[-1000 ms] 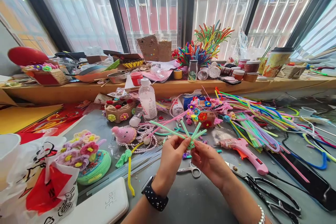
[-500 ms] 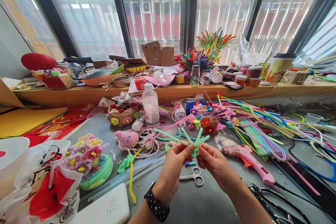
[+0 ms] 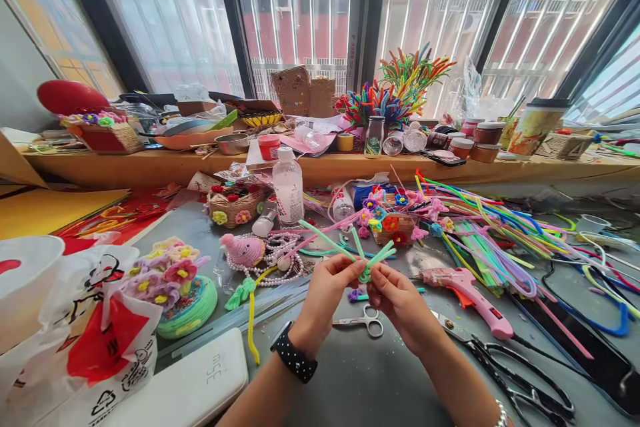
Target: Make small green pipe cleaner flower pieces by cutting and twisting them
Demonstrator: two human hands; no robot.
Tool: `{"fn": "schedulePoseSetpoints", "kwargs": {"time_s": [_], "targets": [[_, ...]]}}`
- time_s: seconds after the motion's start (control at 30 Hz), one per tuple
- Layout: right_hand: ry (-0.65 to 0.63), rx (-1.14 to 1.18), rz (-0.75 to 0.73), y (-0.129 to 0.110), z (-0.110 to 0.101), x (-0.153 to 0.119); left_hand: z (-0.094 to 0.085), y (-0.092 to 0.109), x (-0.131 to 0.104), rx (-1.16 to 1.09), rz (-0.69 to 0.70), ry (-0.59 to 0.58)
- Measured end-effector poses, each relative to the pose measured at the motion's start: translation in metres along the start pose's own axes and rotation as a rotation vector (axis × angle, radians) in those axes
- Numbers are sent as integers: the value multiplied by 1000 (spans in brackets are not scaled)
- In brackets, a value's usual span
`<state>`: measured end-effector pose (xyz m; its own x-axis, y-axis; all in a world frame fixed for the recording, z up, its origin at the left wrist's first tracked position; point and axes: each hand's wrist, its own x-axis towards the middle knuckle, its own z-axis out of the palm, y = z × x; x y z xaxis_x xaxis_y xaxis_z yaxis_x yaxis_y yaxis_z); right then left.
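Mint-green pipe cleaners (image 3: 376,258) are gathered and bent together at a looped middle, their straight ends fanning upward. My left hand (image 3: 334,287) pinches the bundle from the left, a dotted black watch band on its wrist. From the other side, the thumb and fingers of my right hand (image 3: 397,297) close on the same bundle, near the loops. Just below the hands lie small silver scissors (image 3: 371,321), partly hidden by my left hand. Behind and below the bundle, a short purple-and-teal piece (image 3: 357,295) rests on the grey table.
A pink glue gun (image 3: 470,290) and large black-handled shears (image 3: 515,367) lie to the right. Loose pipe cleaners (image 3: 480,247) spread behind them. On the left are a white power bank (image 3: 200,380), a pink crocheted piece (image 3: 243,250) with bead strings and a plastic bag (image 3: 107,347). A bottle (image 3: 289,190) stands behind.
The view has shifted slightly, showing more of the shears. The fanned green ends have drawn closer together on the right side. Both hands keep their pinch on the bundle.
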<state>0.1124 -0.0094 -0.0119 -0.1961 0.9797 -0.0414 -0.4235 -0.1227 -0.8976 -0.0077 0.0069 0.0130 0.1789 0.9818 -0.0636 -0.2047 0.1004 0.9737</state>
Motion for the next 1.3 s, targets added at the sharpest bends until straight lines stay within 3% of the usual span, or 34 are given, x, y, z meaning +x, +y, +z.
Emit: {"fn": "schedulePoseSetpoints", "kwargs": {"time_s": [0.2, 0.33, 0.53, 0.67, 0.9, 1.03, 1.17, 1.3], "targets": [[16, 57, 33, -1, -1, 1, -2, 2, 2, 0, -34, 39], [52, 51, 2, -3, 1, 1, -1, 3, 2, 90, -42, -9], [67, -58, -15, -6, 2, -1, -3, 0, 5, 212, 61, 17], [171, -197, -126, -6, 0, 0, -7, -1, 7, 322, 113, -11], [190, -235, -248, -4, 0, 1, -6, -3, 7, 407, 162, -23], [221, -141, -251, -4, 3, 1, -1, -2, 4, 344, 179, -33], [252, -126, -280, -4, 3, 0, 6, -2, 1, 104, -14, -123], [277, -164, -292, -4, 1, 0, 9, -3, -1, -71, -103, -86]]}}
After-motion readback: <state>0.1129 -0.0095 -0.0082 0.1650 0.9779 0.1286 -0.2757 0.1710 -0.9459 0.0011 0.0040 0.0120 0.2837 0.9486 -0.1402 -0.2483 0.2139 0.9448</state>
